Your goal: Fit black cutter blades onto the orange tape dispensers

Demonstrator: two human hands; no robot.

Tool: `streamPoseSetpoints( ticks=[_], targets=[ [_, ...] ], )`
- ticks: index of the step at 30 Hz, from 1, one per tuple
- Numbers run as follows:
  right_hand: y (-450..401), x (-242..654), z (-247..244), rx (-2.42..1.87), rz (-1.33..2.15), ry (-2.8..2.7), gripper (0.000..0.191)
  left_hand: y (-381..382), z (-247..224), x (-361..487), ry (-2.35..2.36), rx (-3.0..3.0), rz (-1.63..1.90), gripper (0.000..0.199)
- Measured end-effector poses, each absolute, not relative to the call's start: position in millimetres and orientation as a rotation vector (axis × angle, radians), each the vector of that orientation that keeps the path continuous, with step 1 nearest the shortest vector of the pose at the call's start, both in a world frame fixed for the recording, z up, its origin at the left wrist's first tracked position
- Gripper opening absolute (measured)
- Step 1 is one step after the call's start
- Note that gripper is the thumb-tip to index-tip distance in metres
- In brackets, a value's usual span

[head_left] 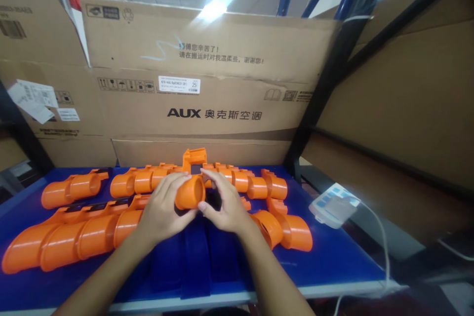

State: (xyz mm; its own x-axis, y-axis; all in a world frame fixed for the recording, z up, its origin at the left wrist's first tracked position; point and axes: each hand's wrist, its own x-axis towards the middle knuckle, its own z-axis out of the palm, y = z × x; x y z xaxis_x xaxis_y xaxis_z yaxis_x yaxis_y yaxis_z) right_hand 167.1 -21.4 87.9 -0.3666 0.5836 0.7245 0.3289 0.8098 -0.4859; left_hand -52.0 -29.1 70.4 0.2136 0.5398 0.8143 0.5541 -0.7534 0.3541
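My left hand [165,205] is wrapped round an orange plastic cup-shaped part [189,192], fingers over its top and thumb underneath. Its round open end faces right. My right hand [225,202] pinches at that open end, thumb on the rim and fingertips at the upper edge. Just above the cup rises an orange bracket [194,156]; whether it belongs to the held part is hidden by my fingers. Below my hands lie dark blue pieces [194,261] on the blue tabletop [122,281].
Rows of nested orange cups [98,231] lie left, with another row [242,181] behind and loose cups [296,232] right. A cardboard wall [222,133] closes the back. At the right edge sits a white device [335,205] with a cable, beside a dark post [314,94].
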Motion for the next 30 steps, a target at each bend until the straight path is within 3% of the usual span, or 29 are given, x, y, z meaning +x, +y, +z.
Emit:
streamPoseSetpoints(
  ticks=[10, 16, 30],
  targets=[
    [-14.4, 166.4, 81.9, -0.777, 0.256, -1.890, 0.041, -6.8, 133.1, -217.7, -1.470, -2.173, -1.066, 0.071],
    [-12.6, 165.6, 81.8, -0.785, 0.234, -1.893, 0.035, 7.2, 134.9, -301.5, -1.652, -2.229, -0.692, 0.078],
    [-11.8, 166.4, 83.6, -0.813, 0.200, -1.916, 0.029, 33.2, 102.1, -308.3, -2.024, -2.434, -0.282, 0.079]
  ],
)
